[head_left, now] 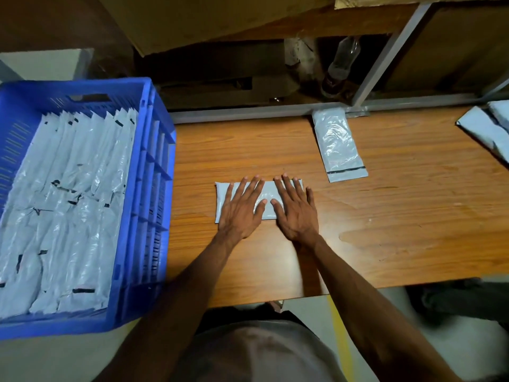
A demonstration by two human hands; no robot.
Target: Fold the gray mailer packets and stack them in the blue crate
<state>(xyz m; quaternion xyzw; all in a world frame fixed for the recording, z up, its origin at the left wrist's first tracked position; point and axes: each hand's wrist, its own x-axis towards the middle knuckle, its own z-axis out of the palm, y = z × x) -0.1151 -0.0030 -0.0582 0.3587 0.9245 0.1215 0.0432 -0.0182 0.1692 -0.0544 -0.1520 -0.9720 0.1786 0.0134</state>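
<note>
Left hand [239, 209]: laid flat, fingers straight and spread, pressed on the folded gray packet [264, 195].
Right hand [296, 209]: flat alongside, fingers straight, pressed on the same packet.
Folded packet: on the wooden table [399, 216], beside the blue crate [154, 172].
Crate: filled with rows of stacked packets [68, 188].
Unfolded mailer [337, 144]: flat, farther back on the table.

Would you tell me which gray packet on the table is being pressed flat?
The folded packet under both hands, left hand and right hand; the others lie untouched farther back.
</note>
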